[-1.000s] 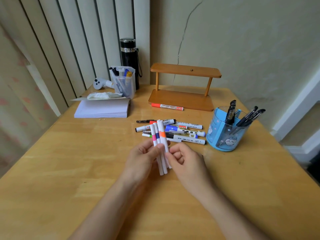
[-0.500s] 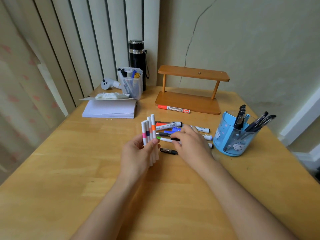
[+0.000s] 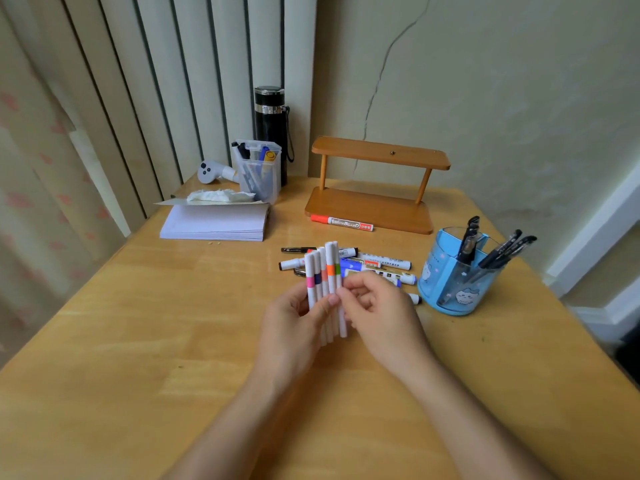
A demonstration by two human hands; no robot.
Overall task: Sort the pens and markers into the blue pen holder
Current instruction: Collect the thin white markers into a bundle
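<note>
The right hand (image 3: 377, 306) has come back from the loose pens at frame centre, adding a green-banded marker to the white colour-banded marker bundle (image 3: 323, 282) the left hand (image 3: 298, 323) grips; the blue plastic pen holder (image 3: 450, 289) waits right of centre, so a batch drop looks next.

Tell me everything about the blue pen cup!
The blue pen holder is a round, see-through plastic cup with a cartoon critter and small stars printed on it. It stands upright on the wooden table, right of the loose markers. Inside walls split it into compartments. Several black pens lean in it. Neither hand touches it.
</note>
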